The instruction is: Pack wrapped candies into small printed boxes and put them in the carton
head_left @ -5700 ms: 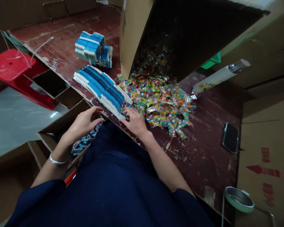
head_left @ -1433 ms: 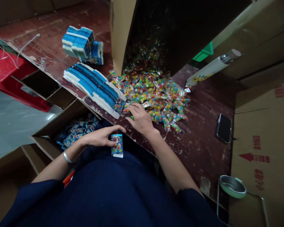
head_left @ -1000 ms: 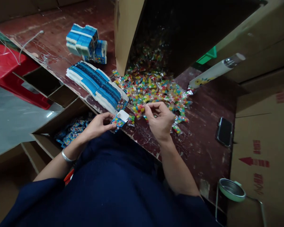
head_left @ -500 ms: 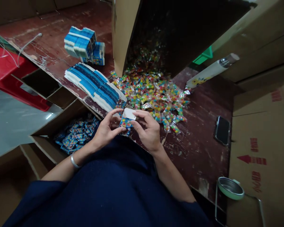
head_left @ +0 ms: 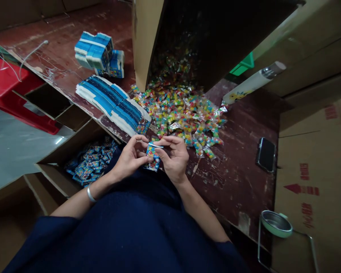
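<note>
Between my two hands is a small blue printed candy box [head_left: 153, 156], held just off the table's front edge. My left hand [head_left: 133, 154] pinches its left side with thumb and fingers. On the other side, my right hand [head_left: 173, 153] has its fingertips on the top flap, which shows as a thin white strip. Right behind my hands lies a fanned row of flat blue-and-white boxes [head_left: 112, 104]. A heap of clear-wrapped colourful candies [head_left: 184, 117] spreads beside that row, spilling from a tipped dark-mouthed carton [head_left: 141, 45].
Bundled flat boxes [head_left: 93, 49] stand at the back left. Below left, an open carton [head_left: 49, 176] holds many filled blue boxes [head_left: 93, 161]. A white flask [head_left: 250, 85], a phone [head_left: 265, 154] and a metal cup holder [head_left: 276, 223] are on the right; a red stool [head_left: 5, 83] is left.
The white flap on top of the box has been folded down, leaving a narrow strip. Both hands have stayed on the box, lowering slightly.
</note>
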{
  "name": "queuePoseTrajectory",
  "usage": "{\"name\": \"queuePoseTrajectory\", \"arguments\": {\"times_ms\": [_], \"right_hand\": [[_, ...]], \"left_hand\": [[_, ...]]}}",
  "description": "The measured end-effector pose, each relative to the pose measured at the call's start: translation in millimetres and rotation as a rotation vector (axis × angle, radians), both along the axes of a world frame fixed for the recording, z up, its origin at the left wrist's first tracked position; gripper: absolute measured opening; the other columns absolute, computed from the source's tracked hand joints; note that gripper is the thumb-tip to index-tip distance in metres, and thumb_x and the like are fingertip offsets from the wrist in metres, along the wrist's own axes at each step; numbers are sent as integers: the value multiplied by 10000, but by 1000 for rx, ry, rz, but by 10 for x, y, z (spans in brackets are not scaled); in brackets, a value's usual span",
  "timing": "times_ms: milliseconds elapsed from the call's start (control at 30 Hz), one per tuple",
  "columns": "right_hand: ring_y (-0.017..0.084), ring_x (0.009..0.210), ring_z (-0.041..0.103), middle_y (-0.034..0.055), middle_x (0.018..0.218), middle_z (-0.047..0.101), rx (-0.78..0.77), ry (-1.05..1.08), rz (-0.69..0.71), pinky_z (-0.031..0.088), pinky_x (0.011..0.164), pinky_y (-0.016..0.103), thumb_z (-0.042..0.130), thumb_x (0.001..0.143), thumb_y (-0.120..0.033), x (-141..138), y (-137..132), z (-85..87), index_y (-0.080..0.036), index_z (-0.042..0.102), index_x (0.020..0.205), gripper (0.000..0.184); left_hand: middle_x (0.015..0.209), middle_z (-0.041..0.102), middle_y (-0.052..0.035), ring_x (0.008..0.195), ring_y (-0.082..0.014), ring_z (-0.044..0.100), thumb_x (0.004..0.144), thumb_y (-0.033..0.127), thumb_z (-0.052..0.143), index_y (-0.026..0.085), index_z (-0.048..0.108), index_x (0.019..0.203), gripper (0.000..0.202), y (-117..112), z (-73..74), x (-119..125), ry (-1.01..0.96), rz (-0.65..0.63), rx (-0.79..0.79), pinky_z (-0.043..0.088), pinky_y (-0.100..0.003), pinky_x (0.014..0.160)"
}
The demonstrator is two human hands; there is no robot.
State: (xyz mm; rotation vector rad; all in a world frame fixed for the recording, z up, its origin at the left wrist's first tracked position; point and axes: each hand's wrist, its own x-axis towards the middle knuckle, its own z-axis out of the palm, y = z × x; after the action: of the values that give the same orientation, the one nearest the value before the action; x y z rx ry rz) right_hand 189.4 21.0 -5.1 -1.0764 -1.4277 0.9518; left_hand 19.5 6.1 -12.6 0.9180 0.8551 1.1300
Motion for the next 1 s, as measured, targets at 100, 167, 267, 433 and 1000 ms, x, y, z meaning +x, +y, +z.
{"name": "queuePoseTrajectory", "arguments": {"times_ms": [100, 167, 267, 433, 1000], "right_hand": [[205, 848, 740, 44, 929, 779, -167, 49, 91, 622, 796, 351, 822, 846, -506, -5, 55, 106, -237, 681, 843, 304], [198, 819, 720, 37, 887, 765, -248, 55, 107, 613, 765, 337, 877, 773, -522, 13, 116, 181, -228, 698, 807, 345], [189, 803, 706, 31, 848, 754, -310, 40, 137, 601, 747, 325, 922, 709, -502, 57, 210, 252, -215, 735, 798, 354], [169, 760, 693, 33, 815, 755, -354, 35, 209, 586, 734, 314, 919, 707, -478, 77, 305, 249, -195, 737, 721, 337], [242, 1085, 737, 86, 1143, 781, -45, -273, 303, 575, 989, 413, 636, 1002, -450, -60, 277, 130, -225, 775, 887, 288]], "left_hand": [[990, 616, 16, 735, -100, 687, 762, 261, 881, 239, 528, 1168, 539, -21, -17, -22, 88, 37, 41, 607, -218, 711], [1011, 613, 1, 791, -121, 688, 771, 225, 856, 233, 552, 1187, 515, -31, -34, -41, 185, 63, 98, 614, -237, 740], [1033, 633, -22, 873, -156, 698, 793, 184, 812, 227, 567, 1236, 508, -37, -42, -74, 286, 43, 163, 622, -270, 794], [1091, 647, -44, 859, -152, 716, 841, 174, 764, 232, 569, 1326, 526, -30, 1, -138, 276, -42, 185, 629, -279, 811], [1005, 682, -24, 693, -121, 699, 782, 282, 834, 197, 653, 1130, 402, 80, 19, -550, 279, -73, 35, 602, -222, 641]]}}
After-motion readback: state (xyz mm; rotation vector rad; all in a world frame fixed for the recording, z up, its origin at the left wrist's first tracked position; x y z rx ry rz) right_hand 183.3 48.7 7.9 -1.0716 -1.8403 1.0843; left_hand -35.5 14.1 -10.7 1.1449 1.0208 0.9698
